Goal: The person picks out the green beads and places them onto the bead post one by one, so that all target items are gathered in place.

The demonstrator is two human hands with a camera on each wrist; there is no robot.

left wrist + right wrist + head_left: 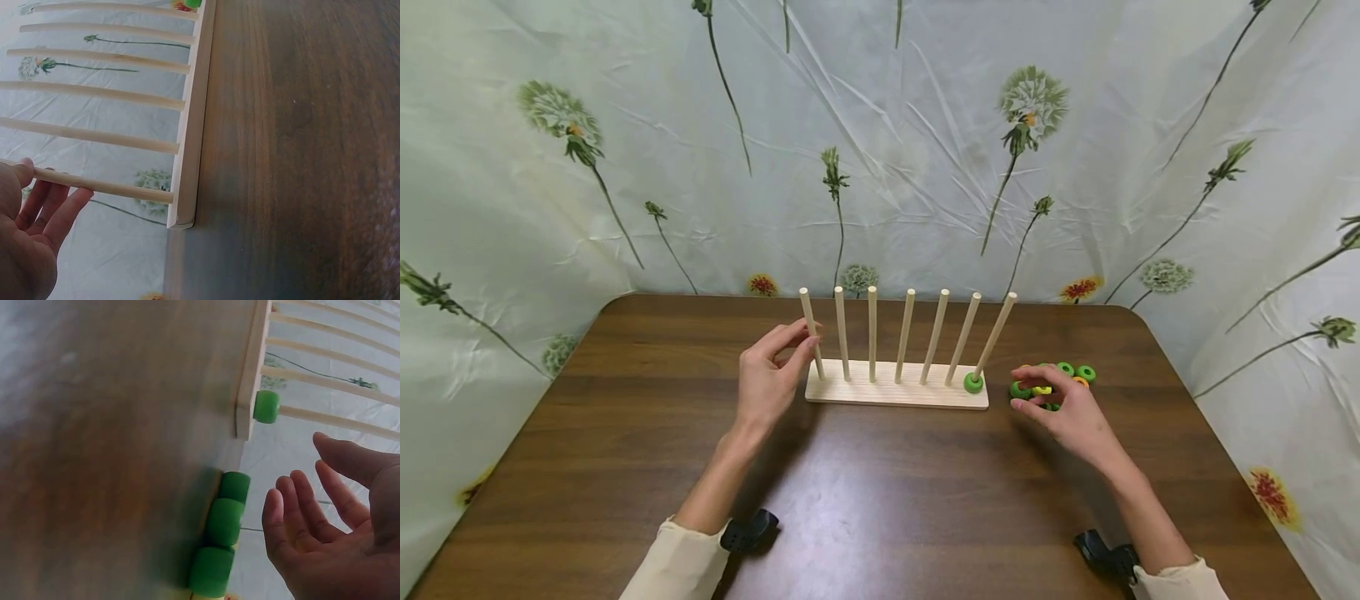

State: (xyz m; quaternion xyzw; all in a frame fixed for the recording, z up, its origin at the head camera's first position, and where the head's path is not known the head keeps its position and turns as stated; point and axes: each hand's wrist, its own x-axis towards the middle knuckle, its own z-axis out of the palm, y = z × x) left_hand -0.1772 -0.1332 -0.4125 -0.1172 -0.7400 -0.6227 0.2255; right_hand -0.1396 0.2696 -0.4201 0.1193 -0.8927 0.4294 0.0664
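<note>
A pale wooden stand (880, 395) with several upright pegs sits on the table, and one green ring (973, 384) lies at the foot of its rightmost peg. My left hand (766, 383) holds the leftmost peg (119, 188) between thumb and fingertips, partway up. To the right of the stand, my right hand (1071, 412) hovers over a loose pile of rings, its fingers apart and loosely bent with nothing between them. Green rings (225, 520) show beside that hand in the right wrist view. In the head view the hand hides part of the pile.
Farther back in the pile lie more green rings (1086, 373), with yellow and orange ones among them. The brown wooden table (880, 500) reaches back to a flower-printed cloth (910, 167) that hangs behind and at both sides.
</note>
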